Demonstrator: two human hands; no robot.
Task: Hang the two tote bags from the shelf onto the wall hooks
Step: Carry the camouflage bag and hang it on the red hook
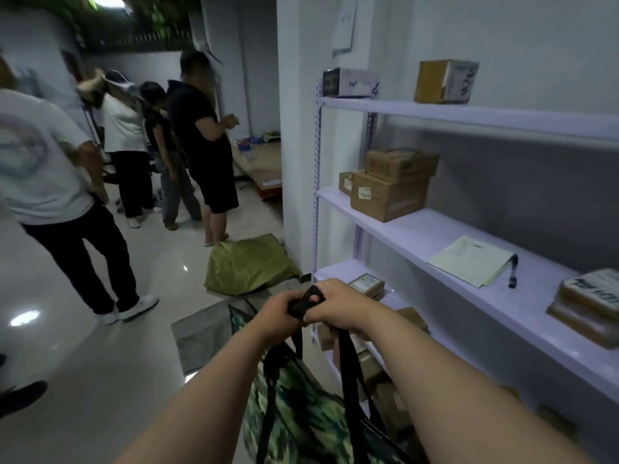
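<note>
A green camouflage tote bag [301, 413] hangs below my hands at the bottom centre, its black straps [348, 370] running up to a black handle wrap [306, 304]. My left hand [278, 316] and my right hand [338, 306] are both closed on that handle, side by side, just in front of the white shelf unit [435, 229]. A second camouflage piece [239, 318] shows on the floor behind my left wrist. No wall hooks are in view.
The shelf unit on the right holds cardboard boxes [388, 192], papers with a pen [472, 261] and flat parcels [589, 303]. A green sack [248, 262] and grey sheet [197, 336] lie on the floor. Several people [201, 145] stand at left on the glossy floor.
</note>
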